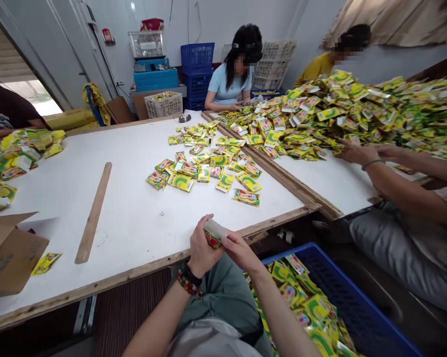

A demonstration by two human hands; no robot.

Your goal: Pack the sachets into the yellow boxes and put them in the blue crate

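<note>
My left hand (201, 247), with bracelets on its wrist, is wrapped round a small printed carton (213, 240) just over the table's front edge. Green and red print shows on the carton's near side, and a plain whitish face or flap is uppermost. My right hand (240, 250) is closed at the carton's right end, its fingers and thumb on the whitish part. Whether anything is inside the carton cannot be seen. Beyond my hands, many loose yellow-green packs (210, 159) lie scattered on the white table (134, 208).
A blue crate (357, 287) of packs stands low at my right. Wooden strips (279, 176) edge the table; another strip (93, 213) lies left. A large pack heap (338, 114) fills the right table. Co-workers sit around. A cardboard box (15, 258) is at the left.
</note>
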